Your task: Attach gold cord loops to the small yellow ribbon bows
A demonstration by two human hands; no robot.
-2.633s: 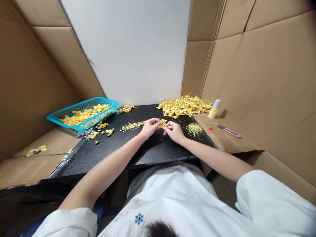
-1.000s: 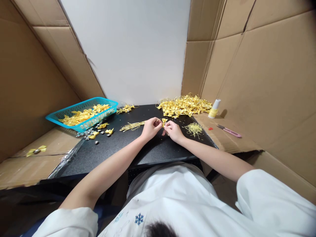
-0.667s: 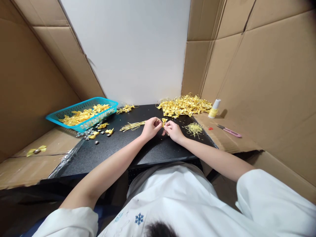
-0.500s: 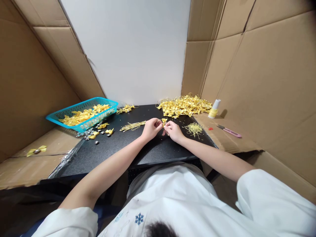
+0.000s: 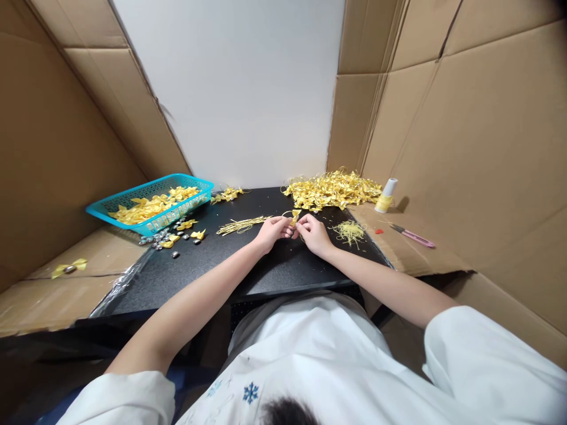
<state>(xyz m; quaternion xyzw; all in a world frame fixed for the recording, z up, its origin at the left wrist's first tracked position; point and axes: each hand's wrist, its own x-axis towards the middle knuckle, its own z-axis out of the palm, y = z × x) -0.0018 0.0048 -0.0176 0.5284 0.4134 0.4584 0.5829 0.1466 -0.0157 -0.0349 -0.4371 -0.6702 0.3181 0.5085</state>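
A small yellow ribbon bow [image 5: 296,214] is pinched between my two hands over the middle of the black table [image 5: 195,283]. My left hand [image 5: 273,231] is closed on its left side, where a thin yellow cord loops out. From the right, my right hand [image 5: 313,232] pinches the bow too, fingertips close to the left ones. The fingers hide the bow's lower part. Left of my left hand lies a bundle of gold cords [image 5: 241,225]. Beyond both hands is a large heap of yellow bows [image 5: 334,190] with cords.
A blue basket [image 5: 148,229] of yellow bows stands at the left, with silver beads [image 5: 157,239] beside it. On the right are cord clippings [image 5: 351,232], a thread cone [image 5: 386,196] and a pink craft knife [image 5: 416,238]. Cardboard walls [image 5: 478,147] rise on both sides.
My left hand's fingers have shifted slightly beside the bow, and a cord loop now shows above them. Both hands stay over the same spot; the view moved slightly.
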